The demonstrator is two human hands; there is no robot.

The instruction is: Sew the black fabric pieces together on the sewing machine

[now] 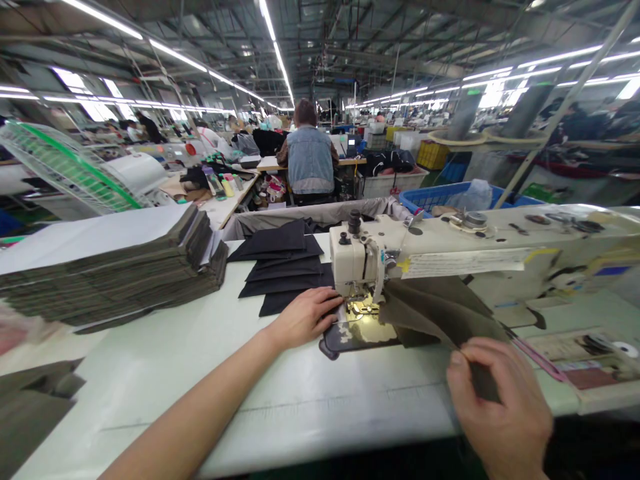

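Observation:
A cream sewing machine (430,237) stands on the pale green table, its lamp lighting the needle plate (367,327). My left hand (307,317) rests just left of the presser foot (364,308), fingers stretched out towards it. Whether something small lies under those fingertips is hard to make out. On the right, my right hand (505,400) is closed, pinching the near edge of a dark olive fabric piece (435,310). That fabric runs under the machine arm and reaches close to the needle area. Black sewn pieces (285,267) lie overlapping behind my left hand.
At the left is a tall stack of olive fabric pieces (105,267), with more olive fabric (35,407) nearer. A tray (590,363) and pink-handled tool (540,359) lie at the right. Beyond are a cloth-lined bin (250,223), a blue basket (440,193) and a seated person (310,157).

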